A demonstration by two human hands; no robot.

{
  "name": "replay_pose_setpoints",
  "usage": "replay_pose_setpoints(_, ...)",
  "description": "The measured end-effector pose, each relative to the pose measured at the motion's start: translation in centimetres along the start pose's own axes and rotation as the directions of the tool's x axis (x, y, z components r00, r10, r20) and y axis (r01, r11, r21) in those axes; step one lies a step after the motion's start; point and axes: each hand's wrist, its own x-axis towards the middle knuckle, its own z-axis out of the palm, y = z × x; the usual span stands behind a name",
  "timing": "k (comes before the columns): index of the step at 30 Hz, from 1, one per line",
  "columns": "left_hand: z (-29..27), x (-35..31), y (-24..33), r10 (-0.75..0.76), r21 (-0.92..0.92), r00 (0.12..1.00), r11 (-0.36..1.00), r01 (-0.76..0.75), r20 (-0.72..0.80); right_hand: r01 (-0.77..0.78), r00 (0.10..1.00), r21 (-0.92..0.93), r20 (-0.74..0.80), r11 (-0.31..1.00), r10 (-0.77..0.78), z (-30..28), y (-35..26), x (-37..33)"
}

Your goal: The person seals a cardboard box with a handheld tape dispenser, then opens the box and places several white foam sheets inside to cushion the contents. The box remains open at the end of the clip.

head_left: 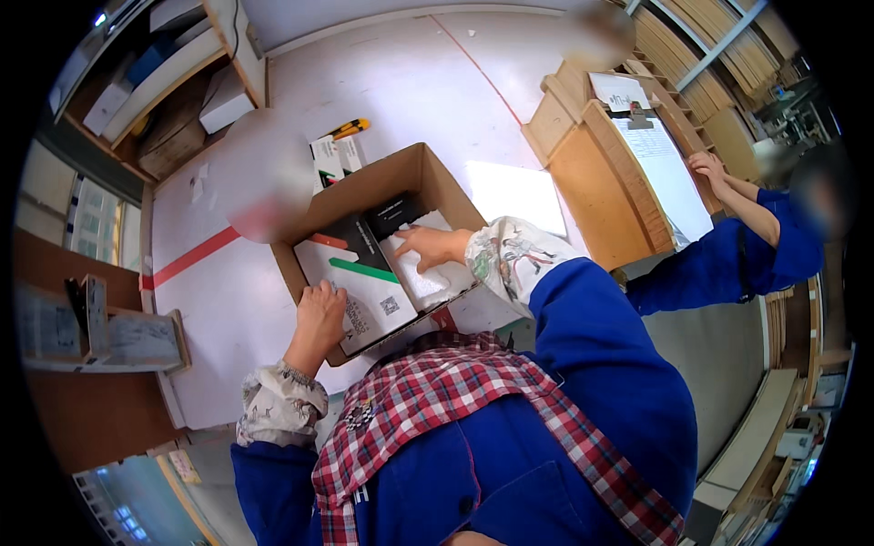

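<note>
A brown cardboard carton (443, 176) stands on the table right in front of me. Inside it, on the left, lies a white and black printed box (361, 296) with a green and a red stripe. Over the carton's left wall my left hand (319, 318) is curled, fingertips at the printed box. My right hand (428, 247) reaches into the carton's right side, fingers spread on a white sheet or foam-like packing piece (435, 284). Its exact material cannot be made out. Behind the right hand sits a black packet or box (390, 215), partly covered.
Beyond the carton lie a yellow and black utility knife (350, 127) and small white boxes (328, 156). A white sheet (517, 196) is to the right. Farther right, a co-worker's hand (708, 168) rests beside a wooden stand (592, 173) with a clipboard (651, 150). Shelves (182, 82) border the left.
</note>
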Motion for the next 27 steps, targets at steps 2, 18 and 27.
replay_pose_setpoints(2, -0.1, -0.3, 0.0, -0.031, 0.036, 0.999, 0.999, 0.029, 0.045, -0.060, 0.997, 0.033, -0.049, 0.998, 0.062, -1.1, -1.2, 0.1)
replay_pose_setpoints(18, -4.6, 2.3, 0.0, -0.125, -0.927, 0.991, 0.375, 0.001, -0.050, -0.161, 0.914, 0.843, -0.070, 0.514, 0.400, -7.1, -8.6, -2.9)
replay_pose_setpoints(27, -4.7, 7.8, 3.7, -0.430, -0.948, 0.869, 0.295, -0.120, -0.244, -0.066, 0.794, 0.748, -0.361, 0.660, 0.489, -6.0, -12.0, -5.9)
